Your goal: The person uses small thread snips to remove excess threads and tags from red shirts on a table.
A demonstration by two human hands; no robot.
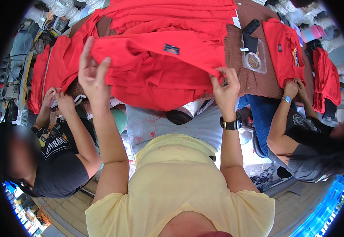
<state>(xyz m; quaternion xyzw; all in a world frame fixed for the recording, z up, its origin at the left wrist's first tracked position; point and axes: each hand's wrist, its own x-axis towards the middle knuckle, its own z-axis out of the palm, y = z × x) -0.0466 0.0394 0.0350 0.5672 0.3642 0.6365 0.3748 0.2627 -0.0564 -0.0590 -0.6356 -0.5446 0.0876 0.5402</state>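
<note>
A red garment (148, 71) with a small dark label (172, 49) lies in front of me, its upper band raised in a taut strip toward the right. My right hand (226, 89), with a dark watch on its wrist, pinches the right end of that band between thumb and fingers. At the garment's left side, my left hand (94, 75) is spread, index finger and thumb apart. Red cloth shows between and behind those fingers, apparently touching them. Folds hide the garment's full shape.
More red garments (172, 14) are layered across the brown-covered table (241, 85). A clear plastic tray (260, 65) with a roll of tape and a black item sits at right. One person (67, 104) works on red cloth at left, another (290, 91) at right.
</note>
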